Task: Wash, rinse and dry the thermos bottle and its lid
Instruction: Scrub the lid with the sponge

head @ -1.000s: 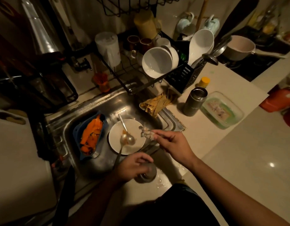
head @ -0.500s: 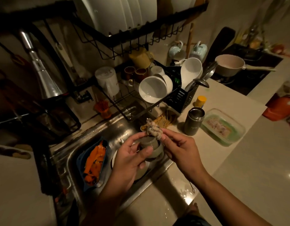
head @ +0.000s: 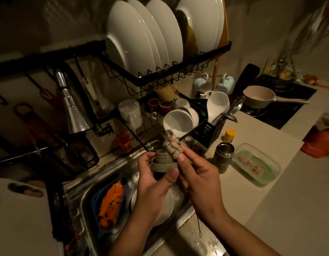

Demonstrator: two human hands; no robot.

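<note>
My left hand [head: 154, 183] grips the grey-green thermos lid [head: 163, 161] above the sink, threaded end up. A bottle brush [head: 172, 145] with a pale, frayed head presses against the lid's upper right side, and my right hand [head: 200, 179] pinches the brush just below its head. Its thin wire handle hangs down under my right wrist. On the counter to the right stands the steel thermos bottle [head: 223, 157], upright and open, away from both hands.
The steel sink [head: 82, 198] holds a blue tub with an orange cloth [head: 111, 204] and a white plate [head: 168, 204]. A black dish rack [head: 204, 129] with bowls and ladles stands behind. A lidded food container [head: 256, 164] and a yellow-capped bottle [head: 229, 135] sit beside the thermos.
Both hands rose from the sink edge. My left hand lifted the lid up, and my right hand brought the brush against it. The camera tilted upward.
</note>
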